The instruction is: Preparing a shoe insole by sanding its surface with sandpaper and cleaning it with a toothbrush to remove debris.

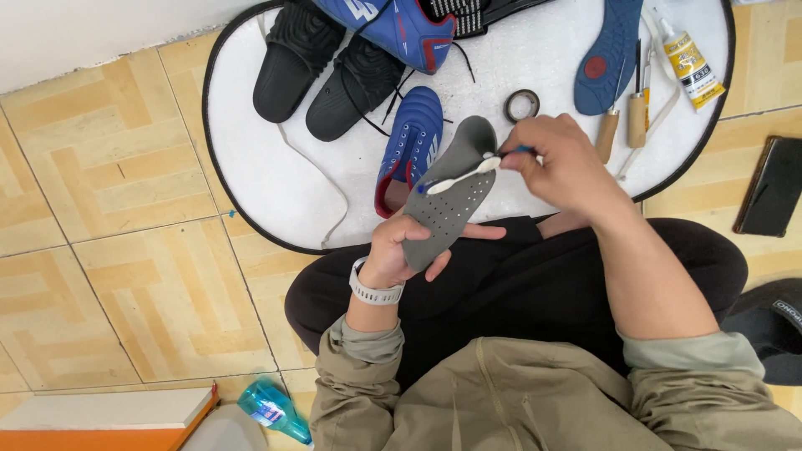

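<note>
My left hand [399, 249] grips the lower end of a grey perforated insole [455, 209] and holds it upright over my lap. My right hand [561, 160] pinches the handle of a white toothbrush [464, 176], whose head lies across the insole's face. A white watch is on my left wrist. Just beyond the insole a blue sports shoe [408, 146] rests on the white oval mat [284, 179].
On the mat lie two black slides [322, 71], a second blue shoe [399, 29], a blue insole [607, 54], a tape roll [521, 104], two wooden-handled awls [622, 125] and a glue tube [690, 63]. A dark phone [770, 188] and a teal bottle [272, 409] sit on the tiled floor.
</note>
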